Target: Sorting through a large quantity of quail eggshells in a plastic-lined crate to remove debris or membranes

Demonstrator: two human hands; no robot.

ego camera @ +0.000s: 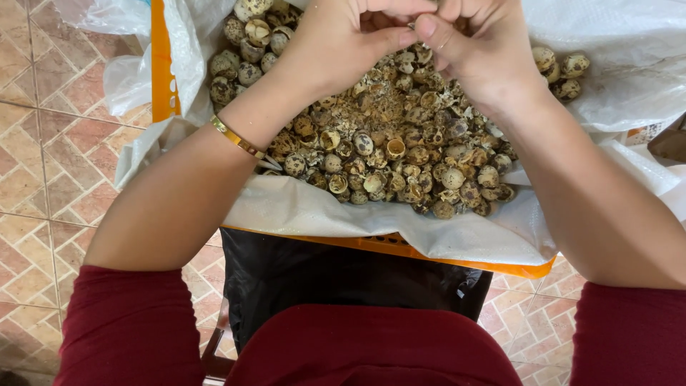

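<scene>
- Two hands meet at the far edge of view: my left hand (336, 43) and my right hand (479, 46), fingers curled and pinched together; what they pinch, I cannot tell.
- Just beneath them lies a heap of speckled eggshells (389, 143), broken and empty.
- The heap rests on a white sack (343, 214) lining an orange crate (161, 64).
- A gold bangle (237, 138) circles my left wrist.
- Tiled floor (43, 179) shows at left.
</scene>
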